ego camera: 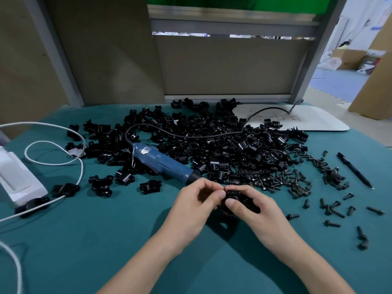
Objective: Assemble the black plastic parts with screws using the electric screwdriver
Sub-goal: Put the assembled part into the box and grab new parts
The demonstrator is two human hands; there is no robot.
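Both hands meet just above the teal table in front of me. My right hand (252, 206) grips a black plastic part (233, 195), its thumb pressed on the part's front. My left hand (197, 200) has its fingers curled with the fingertips touching the same part from the left. The blue electric screwdriver (163, 162) lies on the table just beyond my left hand, its black tip pointing toward the hands. A big heap of black plastic parts (212, 141) covers the table's middle. Loose black screws (297, 181) lie to the right of the hands.
A white power unit (19, 179) with a white cable (53, 164) sits at the left. Several assembled black pieces (101, 183) lie left of the screwdriver. A black pen (354, 169) lies at the right, a white board (307, 119) at the back right.
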